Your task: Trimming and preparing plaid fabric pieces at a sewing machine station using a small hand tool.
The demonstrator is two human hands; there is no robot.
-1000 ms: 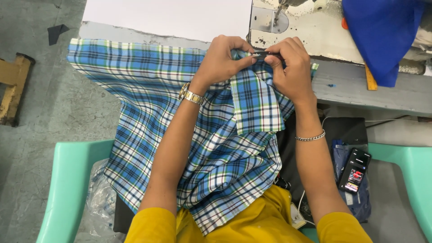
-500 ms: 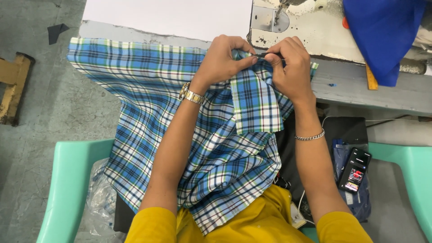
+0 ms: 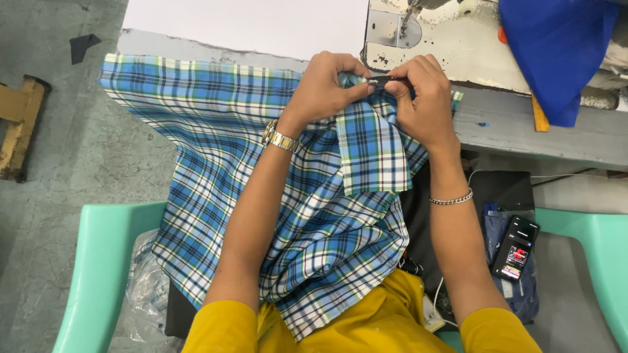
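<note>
A blue, white and green plaid fabric piece drapes from the grey table edge down over my lap. A folded strip of the same plaid hangs between my hands. My left hand, with a metal watch at the wrist, pinches the top edge of the fabric. My right hand, with a thin bracelet, holds a small dark tool against that same edge. Both hands sit close together just in front of the sewing machine base.
A blue cloth lies over the machine at the right, with a yellow ruler below it. A phone rests by my right side. Mint green chair arms flank me. A wooden block sits on the floor at left.
</note>
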